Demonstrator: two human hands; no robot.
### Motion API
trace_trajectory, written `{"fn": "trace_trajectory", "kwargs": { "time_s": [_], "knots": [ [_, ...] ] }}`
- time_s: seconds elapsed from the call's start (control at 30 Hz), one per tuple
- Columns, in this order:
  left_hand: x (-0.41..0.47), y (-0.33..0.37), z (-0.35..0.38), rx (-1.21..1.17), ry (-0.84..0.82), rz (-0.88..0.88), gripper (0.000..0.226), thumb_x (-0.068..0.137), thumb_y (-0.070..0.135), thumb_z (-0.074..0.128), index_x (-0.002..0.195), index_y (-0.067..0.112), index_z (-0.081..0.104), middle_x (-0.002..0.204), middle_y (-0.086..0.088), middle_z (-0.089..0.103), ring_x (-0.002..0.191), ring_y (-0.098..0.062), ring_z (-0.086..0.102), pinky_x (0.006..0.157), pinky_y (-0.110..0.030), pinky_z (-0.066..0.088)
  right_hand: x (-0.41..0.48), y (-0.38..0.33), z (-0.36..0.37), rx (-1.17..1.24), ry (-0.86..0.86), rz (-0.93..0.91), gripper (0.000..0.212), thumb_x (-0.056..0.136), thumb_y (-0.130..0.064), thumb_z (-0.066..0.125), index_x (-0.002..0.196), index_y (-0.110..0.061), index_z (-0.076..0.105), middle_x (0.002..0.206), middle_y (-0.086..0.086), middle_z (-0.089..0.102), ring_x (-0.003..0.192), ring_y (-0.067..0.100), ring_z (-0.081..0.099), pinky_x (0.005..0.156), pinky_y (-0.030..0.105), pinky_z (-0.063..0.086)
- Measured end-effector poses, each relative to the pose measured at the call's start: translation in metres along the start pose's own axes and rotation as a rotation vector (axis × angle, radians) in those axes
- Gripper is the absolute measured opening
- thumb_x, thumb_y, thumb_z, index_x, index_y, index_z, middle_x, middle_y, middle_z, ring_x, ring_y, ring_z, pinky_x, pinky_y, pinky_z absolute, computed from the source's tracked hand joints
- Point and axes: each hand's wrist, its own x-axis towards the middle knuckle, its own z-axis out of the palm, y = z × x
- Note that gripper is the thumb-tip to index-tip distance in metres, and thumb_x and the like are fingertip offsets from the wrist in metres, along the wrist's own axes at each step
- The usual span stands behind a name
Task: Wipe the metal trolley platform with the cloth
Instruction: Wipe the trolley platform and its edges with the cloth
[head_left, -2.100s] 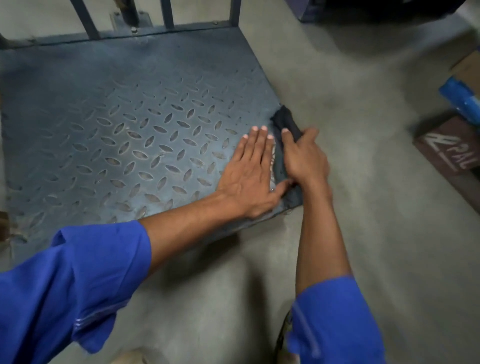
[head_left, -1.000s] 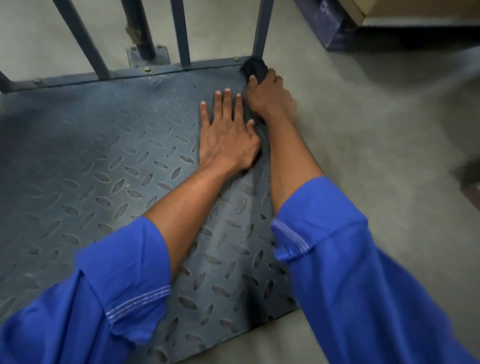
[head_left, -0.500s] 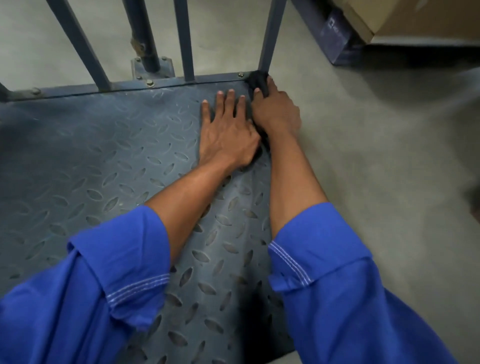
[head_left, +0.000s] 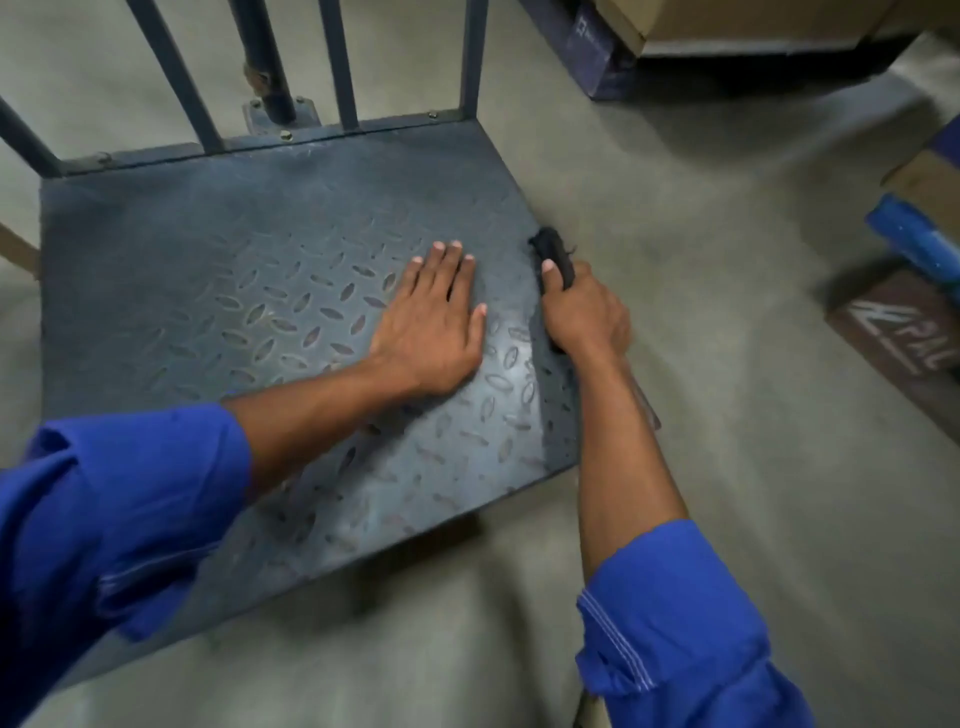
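Right grip (head_left: 584, 314) clenches the cloth (head_left: 555, 255) against the right edge of the trolley platform (head_left: 208, 244), I judge to wipe that rim, while my left grip (head_left: 434, 325) lies flat, released, as a brace.

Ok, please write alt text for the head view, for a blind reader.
A person's right hand grips a dark cloth against the right edge of a grey metal trolley platform. The left hand lies flat on the platform beside it. Both arms wear blue sleeves.
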Motion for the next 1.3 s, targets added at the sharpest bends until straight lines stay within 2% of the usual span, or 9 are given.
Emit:
{"fn": "trace_trajectory", "kwargs": {
  "time_s": [0.13,0.23,0.33,0.43,0.57,0.7,0.9,1.1,1.3],
  "knots": [
    [-0.062,0.005,-0.001,0.023,-0.071,0.105,0.072,0.109,0.049,0.014,0.167,0.007,0.007,0.176,-0.013,0.000,0.163,-0.024,-0.005,0.132,-0.043,-0.004,-0.056,0.048,-0.002,-0.054,0.152,0.068,0.055,0.105,-0.061,0.033,0.133,-0.022,0.057,0.130,0.015,0.067,0.118,0.041,0.062,0.100,0.049,0.047],
    [-0.090,0.017,0.000,0.029,-0.085,0.146,0.075,0.107,0.052,0.010,0.167,0.007,0.005,0.176,-0.012,-0.002,0.162,-0.023,-0.007,0.132,-0.043,-0.003,-0.103,0.081,0.015,-0.009,0.436,0.063,0.049,0.106,-0.053,0.039,0.135,-0.020,0.061,0.127,0.012,0.067,0.114,0.039,0.061,0.097,0.048,0.046],
    [-0.117,0.022,0.003,0.042,-0.071,0.259,0.075,0.107,0.050,0.013,0.166,0.004,0.014,0.175,-0.015,0.008,0.163,-0.026,0.001,0.132,-0.044,0.003,-0.135,0.090,0.045,0.306,0.601,-0.039,0.045,0.107,-0.036,0.050,0.146,-0.014,0.059,0.150,0.013,0.054,0.142,0.040,0.045,0.115,0.047,0.038],
    [-0.149,0.007,0.003,0.066,-0.031,0.357,0.068,0.110,0.043,0.025,0.165,0.003,0.022,0.173,-0.016,0.016,0.162,-0.026,0.009,0.132,-0.046,0.011,-0.173,0.078,0.076,0.402,0.581,-0.139,0.044,0.107,-0.029,0.051,0.146,-0.009,0.058,0.164,0.011,0.040,0.158,0.044,0.014,0.126,0.058,0.020],
    [-0.189,-0.024,-0.002,0.091,-0.006,0.351,0.065,0.111,0.037,0.032,0.161,-0.005,0.028,0.172,-0.020,0.017,0.162,-0.029,0.010,0.129,-0.051,0.020,-0.245,0.037,0.112,0.468,0.419,-0.388,0.043,0.105,-0.025,0.052,0.144,-0.007,0.059,0.162,0.010,0.043,0.160,0.041,0.006,0.126,0.063,0.012],
    [-0.230,-0.052,-0.010,0.074,0.045,0.197,0.065,0.111,0.035,0.030,0.163,-0.003,0.022,0.173,-0.018,0.014,0.163,-0.028,0.008,0.130,-0.052,0.019,-0.284,0.017,0.131,0.499,0.309,-0.445,0.047,0.104,-0.028,0.050,0.147,-0.007,0.056,0.162,0.009,0.043,0.160,0.040,0.006,0.126,0.065,0.009],
    [-0.272,-0.096,-0.024,-0.017,0.111,-0.247,0.069,0.110,0.046,0.021,0.167,0.007,0.016,0.176,-0.010,0.007,0.163,-0.021,0.000,0.132,-0.043,0.004,-0.313,-0.002,0.147,0.294,0.263,-0.647,0.050,0.107,-0.034,0.047,0.152,-0.012,0.051,0.162,0.005,0.043,0.159,0.037,0.015,0.126,0.064,0.007],
    [-0.255,-0.155,-0.043,-0.060,0.061,-0.308,0.070,0.109,0.050,0.024,0.168,0.013,0.015,0.176,-0.006,0.007,0.163,-0.019,-0.001,0.132,-0.041,0.001,-0.348,-0.027,0.160,0.184,0.194,-0.817,0.052,0.105,-0.039,0.051,0.153,-0.020,0.050,0.163,0.001,0.043,0.158,0.032,0.024,0.127,0.059,0.010],
    [-0.227,-0.183,-0.056,-0.058,0.043,-0.356,0.076,0.108,0.058,0.027,0.168,0.014,0.012,0.176,-0.007,0.004,0.163,-0.021,-0.002,0.132,-0.040,0.000,-0.365,-0.034,0.167,0.120,0.099,-1.034,0.058,0.099,-0.030,0.065,0.154,-0.028,0.049,0.164,-0.002,0.040,0.158,0.030,0.024,0.127,0.056,0.013]
  ]
}}
